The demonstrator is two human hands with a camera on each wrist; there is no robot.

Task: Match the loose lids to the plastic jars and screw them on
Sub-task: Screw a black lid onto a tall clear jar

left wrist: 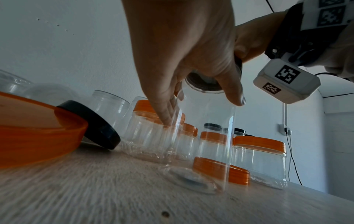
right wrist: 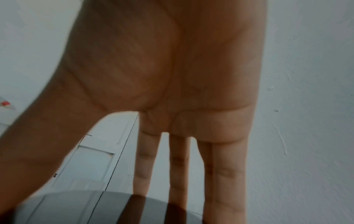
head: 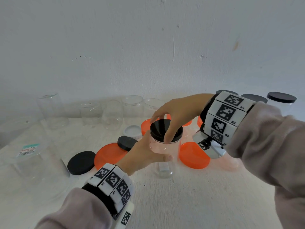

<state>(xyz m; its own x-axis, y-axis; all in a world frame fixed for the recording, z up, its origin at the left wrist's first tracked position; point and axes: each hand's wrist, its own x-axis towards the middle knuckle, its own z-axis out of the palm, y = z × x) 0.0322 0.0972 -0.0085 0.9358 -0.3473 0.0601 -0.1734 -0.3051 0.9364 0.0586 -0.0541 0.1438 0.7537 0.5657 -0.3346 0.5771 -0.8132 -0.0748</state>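
A tall clear plastic jar (head: pixel 165 147) stands upright on the pale wooden table (head: pixel 189 200) with a black lid (head: pixel 160 128) sitting on its mouth. My left hand (head: pixel 146 152) wraps round the jar's upper body, thumb at the front. From above, my right hand (head: pixel 173 116) grips the lid's rim with thumb and fingers. In the left wrist view the left hand (left wrist: pixel 182 53) holds the jar (left wrist: pixel 208 136), and the lid's underside (left wrist: pixel 203 84) shows through the plastic. The right wrist view shows the right hand (right wrist: pixel 172 75) with fingers reaching down over the glossy lid (right wrist: pixel 76 207).
Loose lids lie around the jar: two black ones (head: pixel 81 162) (head: pixel 126 142), orange ones (head: pixel 109 154) (head: pixel 194 155) and a small white one (head: pixel 132 131). Several open clear jars (head: pixel 112 114) line the wall. Black-lidded jars (head: pixel 281 97) stand back right. A labelled clear container (head: pixel 27 150) sits left.
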